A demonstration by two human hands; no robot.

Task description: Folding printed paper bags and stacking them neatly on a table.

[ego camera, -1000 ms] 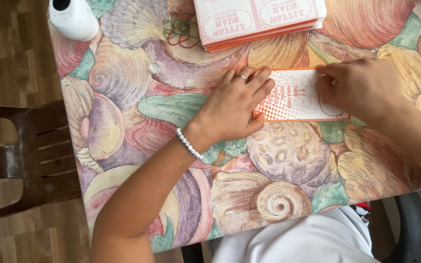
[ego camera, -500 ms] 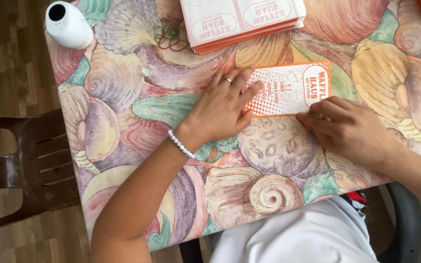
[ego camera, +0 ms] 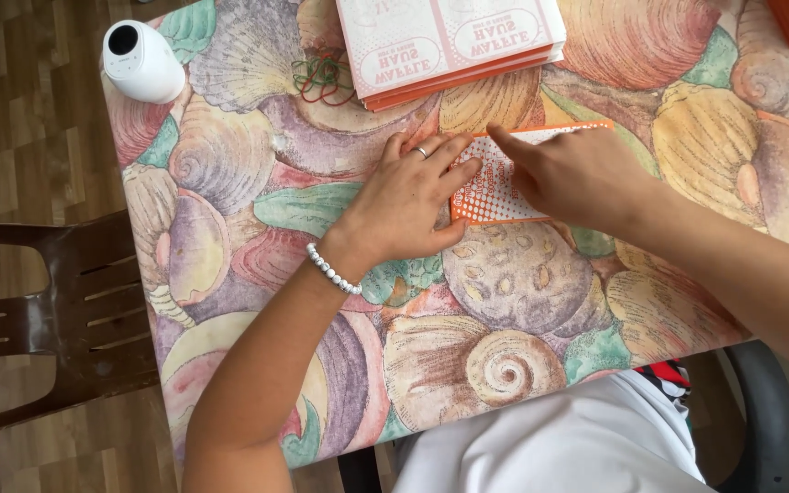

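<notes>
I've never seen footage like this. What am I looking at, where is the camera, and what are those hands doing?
There is no machine here: a person wears a camera on the head, looking down at their own bare hands. Both press flat on an orange and white paper sleeve lying on a table covered in a seashell-print cloth. The left hand has a ring and a bead bracelet; the right hand points a finger along the sleeve. Farther back lie a stack of similar sleeves, rubber bands and a small white device. Neither hand lifts anything.
</notes>
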